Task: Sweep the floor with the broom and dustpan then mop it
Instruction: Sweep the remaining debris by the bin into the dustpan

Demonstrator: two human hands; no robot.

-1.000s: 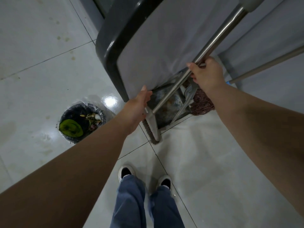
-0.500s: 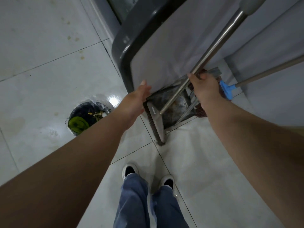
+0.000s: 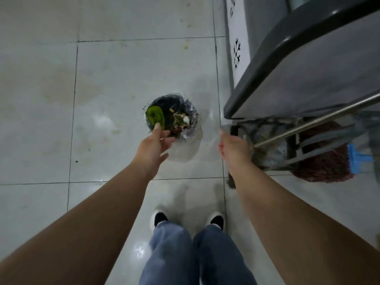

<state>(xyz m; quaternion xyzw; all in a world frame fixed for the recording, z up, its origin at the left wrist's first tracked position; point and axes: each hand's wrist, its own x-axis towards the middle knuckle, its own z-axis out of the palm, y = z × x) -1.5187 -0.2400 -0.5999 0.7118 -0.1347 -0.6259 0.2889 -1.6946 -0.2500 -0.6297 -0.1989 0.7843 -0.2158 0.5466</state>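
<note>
Broom handle (image 3: 320, 118) cut off at right edge; dustpan (image 3: 267, 145) partly hidden behind right hand (image 3: 235, 148).

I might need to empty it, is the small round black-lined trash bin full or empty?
Partly filled: the small round black-lined trash bin stands upright, holding a green scrap and mixed food waste inside.

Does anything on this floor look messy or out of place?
Yes. The tiled floor carries brownish stains and dull smears, mostly beyond the trash bin. A few dark specks lie left of the left hand. Nothing looks spilled from the bin.
</note>
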